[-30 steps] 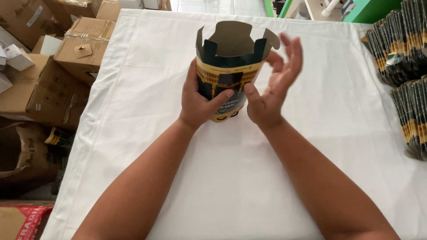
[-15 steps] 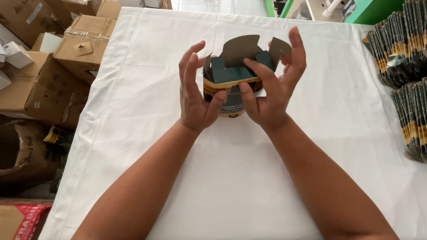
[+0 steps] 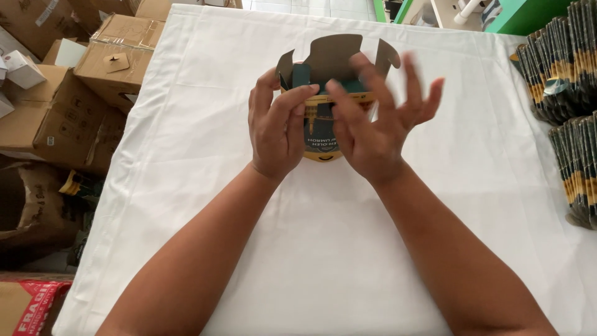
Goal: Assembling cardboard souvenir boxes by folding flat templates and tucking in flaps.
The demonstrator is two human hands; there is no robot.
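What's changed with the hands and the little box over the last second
The box was held upright a second ago, flaps up; it then came lower and tipped its open end toward the camera. The right hand, first beside it, now has its fingers spread and blurred over the flaps, seemingly folding them. The left hand keeps its grip on the box's left side. The white cloth, cartons and stacked flat boxes have not moved.
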